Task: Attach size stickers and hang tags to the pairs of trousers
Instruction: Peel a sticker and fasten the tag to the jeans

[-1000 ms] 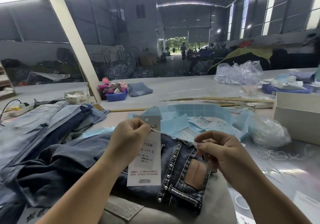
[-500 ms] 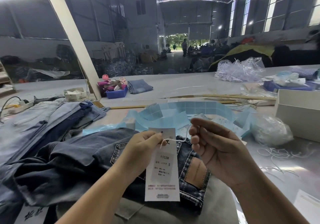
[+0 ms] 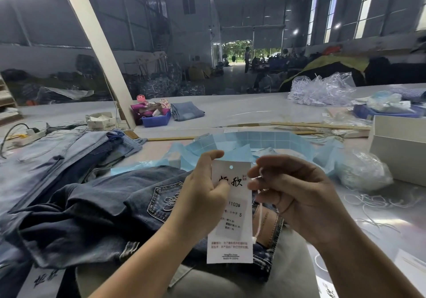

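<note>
A worker's left hand (image 3: 202, 196) pinches a white hang tag (image 3: 231, 214) by its upper left edge, thumb on the face, holding it upright above dark jeans (image 3: 110, 208) that lie across the table (image 3: 253, 111) at 6 o'clock. Half a second ago the tag hung lower with a string looped at its hole; now it is raised, its punched hole shows open at the top, and the right hand (image 3: 297, 196) sits at the tag's 3 o'clock edge. That hand's fingers are curled round a thin white string (image 3: 258, 224), which dangles down past the jeans' brown waist patch (image 3: 268, 225). A second earlier the right hand was lower, down by that patch.

The left hand covers part of the tag's print, and the patch's lettering is too blurred to read. At 9 o'clock a stack of lighter jeans (image 3: 62, 150) runs out of frame. Blue sticker sheets (image 3: 253, 141) fan out at 12 o'clock behind the hands, their print illegible. At 3 o'clock a white box (image 3: 401, 145) is cut off by the edge, with a clear bag (image 3: 362, 168) beside it.

The tag reads two large brushed Chinese characters, then "1103#", "S" and, at the foot, "MADE IN CHINA".
</note>
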### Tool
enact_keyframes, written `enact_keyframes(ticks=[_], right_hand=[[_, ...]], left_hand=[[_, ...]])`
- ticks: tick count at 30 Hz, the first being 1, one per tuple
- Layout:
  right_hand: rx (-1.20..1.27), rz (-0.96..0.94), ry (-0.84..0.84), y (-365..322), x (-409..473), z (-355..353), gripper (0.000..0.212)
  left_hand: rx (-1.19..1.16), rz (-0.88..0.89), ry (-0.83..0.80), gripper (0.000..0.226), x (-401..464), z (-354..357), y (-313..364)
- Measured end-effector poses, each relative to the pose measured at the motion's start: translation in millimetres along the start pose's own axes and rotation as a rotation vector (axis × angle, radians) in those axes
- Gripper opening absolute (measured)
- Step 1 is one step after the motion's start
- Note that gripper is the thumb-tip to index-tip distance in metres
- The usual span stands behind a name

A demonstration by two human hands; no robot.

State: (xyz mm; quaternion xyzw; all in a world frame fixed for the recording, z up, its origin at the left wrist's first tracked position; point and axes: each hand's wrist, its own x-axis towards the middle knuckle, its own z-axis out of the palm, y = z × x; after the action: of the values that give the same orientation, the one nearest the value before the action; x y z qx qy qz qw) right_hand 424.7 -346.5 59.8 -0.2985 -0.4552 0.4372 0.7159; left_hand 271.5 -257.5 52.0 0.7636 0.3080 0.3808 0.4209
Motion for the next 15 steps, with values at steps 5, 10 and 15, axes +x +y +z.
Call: enact_keyframes(ticks=[5,10,15], right_hand=[[-0.264,-0.001,0.081,7,-2,3,0.013],[-0.476,-0.067,0.178,15,0,5,0.011],[-0.797,-0.127,0.244,24,-3,5,0.014]], left_hand=[[0.142,0.057,0.116,0.029,-1,4,4],[0.129,0.082,0.085,0.013,-6,9,7],[0.066,0.092,0.042,0.014,-11,14,11]])
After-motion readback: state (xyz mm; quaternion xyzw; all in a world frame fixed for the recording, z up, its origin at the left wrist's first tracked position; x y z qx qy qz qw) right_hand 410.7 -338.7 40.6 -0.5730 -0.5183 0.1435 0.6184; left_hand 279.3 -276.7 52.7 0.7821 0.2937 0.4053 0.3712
